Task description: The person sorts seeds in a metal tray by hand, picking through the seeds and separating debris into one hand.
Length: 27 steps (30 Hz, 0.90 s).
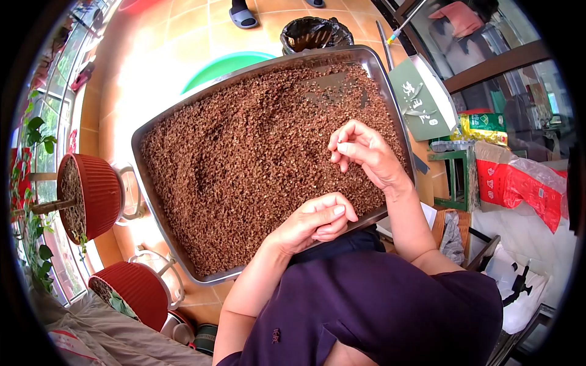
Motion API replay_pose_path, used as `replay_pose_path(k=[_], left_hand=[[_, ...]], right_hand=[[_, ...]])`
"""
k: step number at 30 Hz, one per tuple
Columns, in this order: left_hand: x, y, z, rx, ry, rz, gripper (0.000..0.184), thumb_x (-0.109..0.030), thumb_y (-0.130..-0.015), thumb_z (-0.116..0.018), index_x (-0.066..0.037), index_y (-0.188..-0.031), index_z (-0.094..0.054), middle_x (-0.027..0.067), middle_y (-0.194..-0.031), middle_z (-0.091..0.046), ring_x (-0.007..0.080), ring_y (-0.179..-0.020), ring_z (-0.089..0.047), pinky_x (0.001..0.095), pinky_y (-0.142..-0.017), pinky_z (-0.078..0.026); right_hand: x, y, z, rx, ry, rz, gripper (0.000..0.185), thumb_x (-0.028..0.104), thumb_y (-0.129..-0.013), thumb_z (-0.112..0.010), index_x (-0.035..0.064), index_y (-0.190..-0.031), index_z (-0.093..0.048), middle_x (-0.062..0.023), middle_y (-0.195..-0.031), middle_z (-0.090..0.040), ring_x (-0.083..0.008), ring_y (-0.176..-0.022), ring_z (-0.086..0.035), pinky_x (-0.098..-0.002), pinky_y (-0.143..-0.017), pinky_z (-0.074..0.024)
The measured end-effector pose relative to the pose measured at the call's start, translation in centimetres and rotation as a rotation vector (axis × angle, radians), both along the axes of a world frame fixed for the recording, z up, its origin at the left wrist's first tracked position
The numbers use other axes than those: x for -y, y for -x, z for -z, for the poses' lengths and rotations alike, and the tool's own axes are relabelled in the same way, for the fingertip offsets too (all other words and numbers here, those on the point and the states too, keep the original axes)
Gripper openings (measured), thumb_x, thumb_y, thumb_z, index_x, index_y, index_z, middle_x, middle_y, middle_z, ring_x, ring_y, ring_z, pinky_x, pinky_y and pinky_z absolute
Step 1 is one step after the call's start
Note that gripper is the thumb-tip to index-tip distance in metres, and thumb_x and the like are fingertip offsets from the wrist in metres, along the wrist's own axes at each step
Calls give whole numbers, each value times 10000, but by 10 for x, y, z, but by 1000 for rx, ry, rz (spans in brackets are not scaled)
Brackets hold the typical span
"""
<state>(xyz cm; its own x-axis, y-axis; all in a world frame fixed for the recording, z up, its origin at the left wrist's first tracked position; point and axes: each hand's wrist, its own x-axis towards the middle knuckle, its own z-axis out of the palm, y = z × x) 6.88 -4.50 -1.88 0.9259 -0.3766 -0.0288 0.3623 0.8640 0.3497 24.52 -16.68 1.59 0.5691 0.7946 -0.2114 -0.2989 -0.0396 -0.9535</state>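
Note:
A large metal tray (160, 230) holds a thick layer of small reddish-brown, flaky granules (244, 165), spread thinner at its far right corner. My right hand (369, 155) hovers over the right side of the granules, its thumb and forefinger pinched together. A tiny dark speck shows at those fingertips, too small to name. Lower down, near the tray's front edge, my left hand (314, 222) is closed with the fingers curled in and the thumb on top. Whatever lies inside its fingers, if anything, is hidden.
Two red-brown plant pots (101, 196) on white stands are at the left. Beyond the tray are a green basin (223, 64), a black-lined bin (316, 35) and a slippered foot (244, 18). A green box (421, 97) and red bag (519, 186) lie right.

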Motion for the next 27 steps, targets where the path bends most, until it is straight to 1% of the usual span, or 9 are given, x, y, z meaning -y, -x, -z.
replay_pose_path(k=[8, 11, 14, 17, 18, 21, 23, 24, 27], left_hand=[[-1, -1, 0, -8, 23, -26, 266, -242, -1102, -529, 10, -1109, -617, -53, -632, -390, 38, -530, -320, 206, -488, -261], [-2, -1, 3, -4, 50, -27, 273, -246, -1112, -509, 6, -1127, -614, -59, -655, -397, 33, -544, -326, 200, -502, -272], [-2, -2, 4, -43, 53, -62, 330, -290, -1124, -462, 1, -1096, -616, -49, -630, -388, 43, -528, -319, 201, -486, -264], [-1, -5, 3, -99, 51, -85, 450, -372, -1140, -372, -1, -1063, -615, -34, -605, -379, 56, -510, -310, 206, -469, -258], [-1, -5, 4, -97, 89, -83, 486, -394, -1145, -342, 1, -1064, -614, -32, -620, -377, 58, -515, -307, 204, -477, -267], [-3, -6, 3, -129, 119, -53, 599, -474, -1143, -247, 1, -1025, -593, -12, -626, -393, 66, -505, -321, 205, -466, -274], [-3, -5, 1, -184, 84, -20, 613, -483, -1141, -228, -22, -936, -576, -1, -611, -408, 68, -483, -329, 202, -448, -274], [-2, -7, -19, -398, 53, -59, 558, -460, -1138, -300, -40, -858, -539, 19, -644, -438, 70, -484, -346, 200, -444, -280], [-3, -4, -1, -129, 13, -32, 503, -419, -1137, -379, -53, -823, -521, 27, -714, -472, 64, -501, -351, 213, -453, -265]], right_hand=[[7, -4, 8, 93, 97, -22, 104, 116, -1002, -513, 92, -913, -466, -3, -764, -534, -70, -580, -486, -214, -480, -373], [14, -8, 14, 98, 120, -28, 108, 88, -988, -528, 87, -890, -482, 25, -735, -511, -45, -611, -472, -223, -504, -368], [14, -7, 20, 666, 335, 57, 131, 88, -1005, -556, 57, -891, -498, 33, -738, -491, -37, -637, -432, -241, -536, -353], [13, -4, 9, 557, 368, 146, 146, 72, -1026, -597, 68, -913, -505, 51, -778, -469, -24, -710, -423, -227, -613, -361], [15, -4, 5, 514, 352, 145, 114, 75, -1017, -653, 51, -955, -560, 53, -810, -518, -32, -735, -478, -233, -630, -395], [15, 15, -28, 391, 192, -50, 42, 59, -991, -675, 27, -984, -650, 30, -839, -583, -46, -766, -539, -249, -662, -435], [14, 22, -40, 567, 152, -352, 80, 111, -933, -745, 38, -965, -740, 5, -843, -609, -79, -740, -570, -260, -657, -454], [14, 23, -35, 624, 121, -345, 73, 110, -933, -744, 40, -954, -740, 0, -841, -604, -84, -733, -572, -258, -657, -455], [9, 15, -31, 718, 108, -214, 63, 101, -945, -731, 40, -958, -732, -1, -839, -586, -84, -738, -569, -257, -656, -459]])
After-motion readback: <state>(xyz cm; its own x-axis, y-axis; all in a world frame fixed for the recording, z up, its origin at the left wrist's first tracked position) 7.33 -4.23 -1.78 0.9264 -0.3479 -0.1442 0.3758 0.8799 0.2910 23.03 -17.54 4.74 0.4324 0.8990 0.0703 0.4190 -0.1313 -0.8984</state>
